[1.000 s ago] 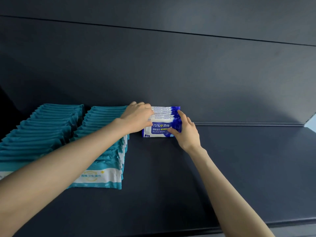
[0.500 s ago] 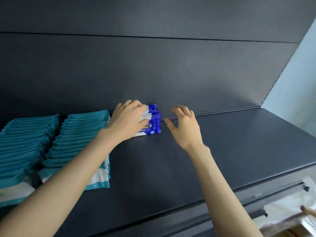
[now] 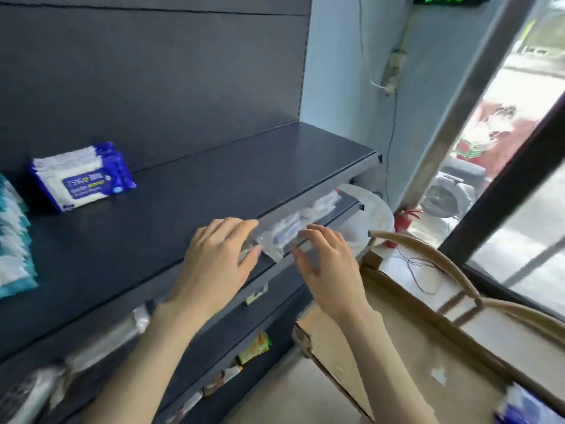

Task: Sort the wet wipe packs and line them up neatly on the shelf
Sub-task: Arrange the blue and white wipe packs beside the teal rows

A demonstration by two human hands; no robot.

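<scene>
- Packs of blue-and-white wet wipes [image 3: 82, 179] sit in a short overlapping row at the back left of the dark shelf [image 3: 214, 185], close to the rear panel, with no hand on them.
- Teal packs [image 3: 13, 240] fill the shelf's far left edge, near the blue ones but apart from them.
- Left hand [image 3: 214, 264] and right hand [image 3: 327, 270] hover over the shelf's front lip, fingers loosely spread, both empty as far as I can see.
- One more blue pack [image 3: 526, 405] shows, blurred, in the tan bag [image 3: 428, 347] at lower right; I judge it the next fetch.
- Risk, as I read it: the blue row has nothing propping its front and may slump forward, and a hurried grab from the bag could land blue packs among the teal.
</scene>
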